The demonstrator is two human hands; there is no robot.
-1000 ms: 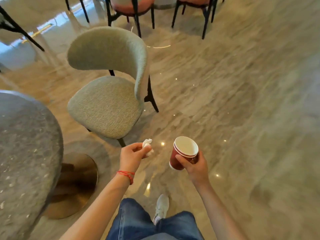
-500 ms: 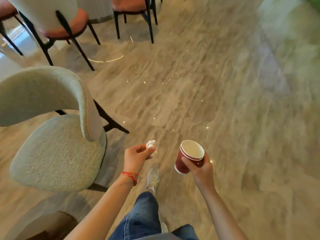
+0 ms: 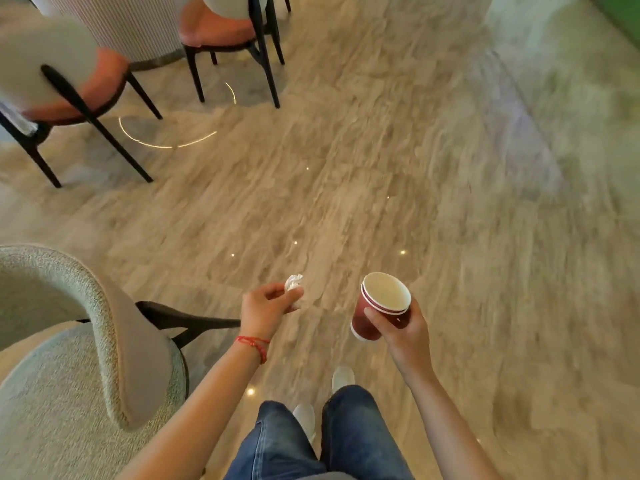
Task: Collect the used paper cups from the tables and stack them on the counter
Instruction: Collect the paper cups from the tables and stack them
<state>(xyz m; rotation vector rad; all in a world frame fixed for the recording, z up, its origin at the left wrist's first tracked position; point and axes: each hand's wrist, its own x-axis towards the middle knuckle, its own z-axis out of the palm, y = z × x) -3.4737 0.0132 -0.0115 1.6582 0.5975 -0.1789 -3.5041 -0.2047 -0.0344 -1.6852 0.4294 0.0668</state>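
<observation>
Right hand (image 3: 403,332) grips nested red paper cups (image 3: 379,306), mouths up, axis tilted left | left hand (image 3: 266,308) pinches crumpled tissue (image 3: 293,283) | cups just right of tissue, apart | worktop not in view | floor (image 3: 346,168) ahead

Two nested paper cups (image 3: 375,308), one crumpled napkin (image 3: 293,283), three chairs (image 3: 79,358).

- My one head camera looks forward and steeply down, close over my left hand (image 3: 268,308) and right hand (image 3: 405,332).
- Beyond them it takes in the floor (image 3: 363,174).
</observation>
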